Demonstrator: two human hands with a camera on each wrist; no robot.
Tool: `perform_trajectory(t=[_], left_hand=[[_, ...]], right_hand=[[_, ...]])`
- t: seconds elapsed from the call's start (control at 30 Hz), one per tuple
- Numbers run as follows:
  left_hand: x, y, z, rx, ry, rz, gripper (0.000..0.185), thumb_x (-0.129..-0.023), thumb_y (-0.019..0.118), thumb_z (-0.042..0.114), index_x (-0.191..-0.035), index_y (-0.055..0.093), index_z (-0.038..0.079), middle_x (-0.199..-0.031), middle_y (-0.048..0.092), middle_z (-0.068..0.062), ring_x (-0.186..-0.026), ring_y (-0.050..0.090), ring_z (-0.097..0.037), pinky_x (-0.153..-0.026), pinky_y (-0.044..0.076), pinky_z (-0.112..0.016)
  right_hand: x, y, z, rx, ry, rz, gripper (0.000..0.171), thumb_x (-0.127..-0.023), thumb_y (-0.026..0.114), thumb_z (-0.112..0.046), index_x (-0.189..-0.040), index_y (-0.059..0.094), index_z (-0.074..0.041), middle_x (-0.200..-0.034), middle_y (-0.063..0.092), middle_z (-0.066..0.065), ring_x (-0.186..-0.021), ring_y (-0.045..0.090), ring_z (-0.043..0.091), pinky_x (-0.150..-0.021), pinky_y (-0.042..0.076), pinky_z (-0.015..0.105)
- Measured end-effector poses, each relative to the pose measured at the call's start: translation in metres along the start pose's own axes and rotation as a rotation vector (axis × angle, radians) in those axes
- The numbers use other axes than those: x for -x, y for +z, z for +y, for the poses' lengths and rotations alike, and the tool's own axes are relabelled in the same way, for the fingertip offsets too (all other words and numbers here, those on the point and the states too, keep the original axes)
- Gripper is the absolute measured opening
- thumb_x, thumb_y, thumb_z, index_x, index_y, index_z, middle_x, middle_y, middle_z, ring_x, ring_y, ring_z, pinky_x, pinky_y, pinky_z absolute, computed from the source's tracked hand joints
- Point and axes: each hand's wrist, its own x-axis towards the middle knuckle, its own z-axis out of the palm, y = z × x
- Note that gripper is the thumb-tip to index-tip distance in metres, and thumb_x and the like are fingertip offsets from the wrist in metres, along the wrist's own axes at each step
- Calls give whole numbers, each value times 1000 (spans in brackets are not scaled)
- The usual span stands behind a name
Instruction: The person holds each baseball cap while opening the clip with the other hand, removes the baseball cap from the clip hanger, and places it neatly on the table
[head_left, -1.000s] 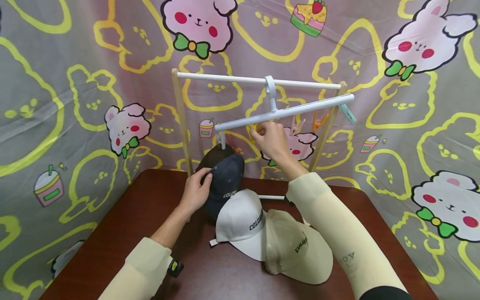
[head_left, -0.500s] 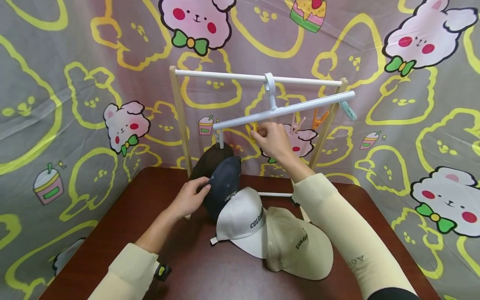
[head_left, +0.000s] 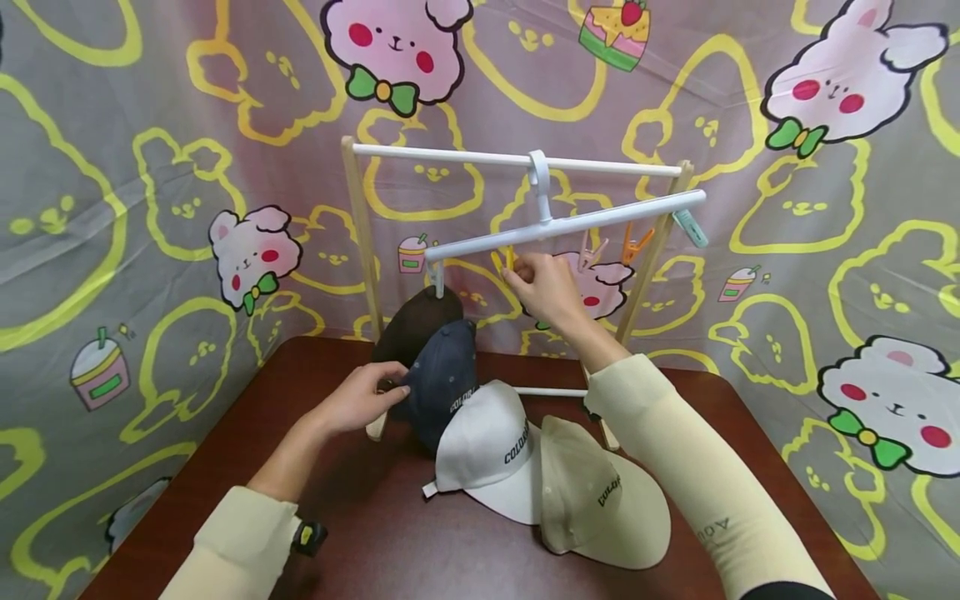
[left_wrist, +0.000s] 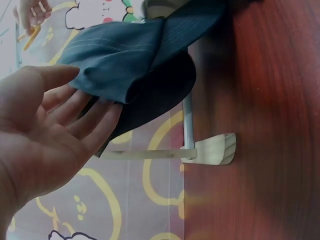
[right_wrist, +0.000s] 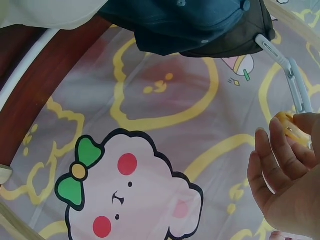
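My right hand [head_left: 547, 287] pinches a yellow clothes clip [head_left: 509, 257] under the tilted white hanger [head_left: 585, 222]. In the right wrist view that clip [right_wrist: 292, 129] sits between thumb and fingers. My left hand [head_left: 367, 396] holds the back edge of a navy baseball cap [head_left: 442, 379], thumb on the near side; the left wrist view has its fingers [left_wrist: 95, 120] under the cap's rim. Behind, a dark brown cap [head_left: 416, 321] hangs from a pale clip [head_left: 438, 279] at the hanger's lower left end. A white cap [head_left: 483, 442] and a beige cap [head_left: 600, 500] overlap in front.
The hanger hooks over the white rail [head_left: 450, 157] of a wooden-legged rack [head_left: 362, 242]. Pink [head_left: 590, 252], orange [head_left: 636, 246] and teal [head_left: 690, 228] clips hang along its right half. The brown table [head_left: 420, 550] meets a printed curtain [head_left: 172, 292] at its back and sides.
My left hand has moved down and left, and the navy cap has shifted slightly the same way. My right hand stays at the yellow clip, a little lower.
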Motion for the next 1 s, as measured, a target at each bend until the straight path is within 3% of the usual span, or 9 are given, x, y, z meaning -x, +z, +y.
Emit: perform_trajectory(t=[0.2,0.37,0.43,0.53,0.73,0.87,1.0], left_hand=[[-6,-6,-1,-3,1,183,19,-99,64,7,-117,68,2,-109,70,-13,-100,64,-29,-85,50,-45],[-20,-10,2,-51,-10,342,42,-97,64,8,-137,54,-5,-131,56,-26,-116,55,-41,-95,45,-54],[-27,-13,2,-70,-40,353,53,-98,63,11,-145,46,-5,-139,49,-29,-126,49,-44,-104,39,-57],[-37,-15,4,-92,-101,308,61,-100,60,17,-151,36,-6,-146,44,-32,-134,43,-47,-112,33,-59],[-52,-14,6,-160,-162,226,60,-102,58,21,-150,38,-9,-148,46,-32,-137,44,-48,-113,34,-58],[-55,-11,7,-154,-144,258,47,-101,60,17,-140,51,-9,-136,57,-31,-127,53,-47,-107,40,-57],[-57,-12,11,-116,-107,352,28,-100,63,12,-122,62,-6,-120,65,-27,-113,61,-44,-98,46,-54]], right_hand=[[2,2,4,-9,-13,-1,22,-98,68,-22,-99,77,-2,-80,74,9,-70,67,21,-70,55,39],[1,2,5,-4,-13,-4,21,-98,68,-21,-98,78,-2,-79,74,8,-68,67,21,-68,54,38],[0,2,5,1,-11,-8,21,-98,68,-21,-95,77,-2,-77,73,8,-66,66,20,-66,53,37],[-1,3,4,4,-11,-17,21,-98,66,-20,-91,76,-3,-73,70,7,-62,62,19,-61,50,35],[-2,1,4,3,-38,-46,22,-98,63,-17,-87,73,-1,-67,66,6,-56,56,17,-57,45,32],[-2,-1,6,2,-46,-53,21,-98,64,-17,-90,74,0,-70,68,7,-59,60,19,-59,48,34],[-2,-3,10,-8,-40,-51,21,-100,64,-17,-95,75,0,-78,72,9,-67,65,21,-65,52,36]])
